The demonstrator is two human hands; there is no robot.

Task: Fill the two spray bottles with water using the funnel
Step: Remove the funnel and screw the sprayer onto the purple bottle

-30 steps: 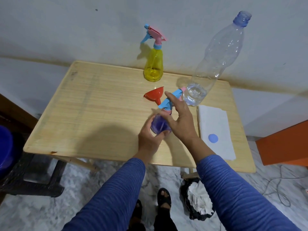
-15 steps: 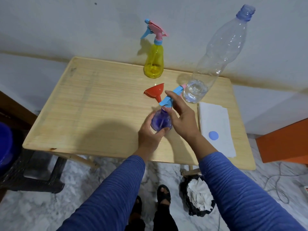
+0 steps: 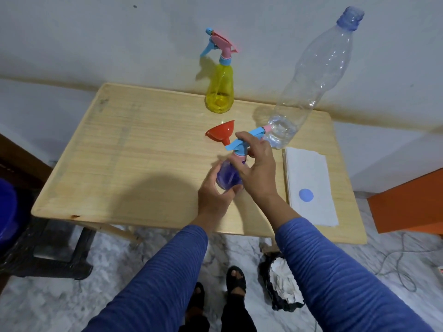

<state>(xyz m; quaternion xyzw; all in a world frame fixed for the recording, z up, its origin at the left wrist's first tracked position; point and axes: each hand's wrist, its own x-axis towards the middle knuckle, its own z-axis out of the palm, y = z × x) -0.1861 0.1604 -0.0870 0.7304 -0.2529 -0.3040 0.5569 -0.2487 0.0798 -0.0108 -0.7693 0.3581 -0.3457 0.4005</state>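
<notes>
A purple spray bottle [image 3: 229, 176] stands near the middle of the wooden table [image 3: 134, 164]. My left hand [image 3: 213, 196] grips its body from the left and below. My right hand [image 3: 257, 167] is wrapped around its pink and blue spray head [image 3: 242, 146] at the neck. A red funnel [image 3: 221, 134] lies on its side just behind the bottle. A yellow spray bottle [image 3: 219, 92] with its head on stands upright at the back. A tall clear plastic bottle [image 3: 309, 77], uncapped, with a little water at the bottom, stands at the back right.
A folded white paper towel [image 3: 311, 178] with a blue bottle cap [image 3: 306, 195] on it lies at the table's right. A black bag of crumpled paper [image 3: 282, 288] sits on the marble floor below. An orange box [image 3: 407, 207] is at the right, a dark stool [image 3: 48, 248] at the left.
Both hands have stayed on the purple bottle. My right hand has shifted its grip around the spray head, and the head has turned slightly.
</notes>
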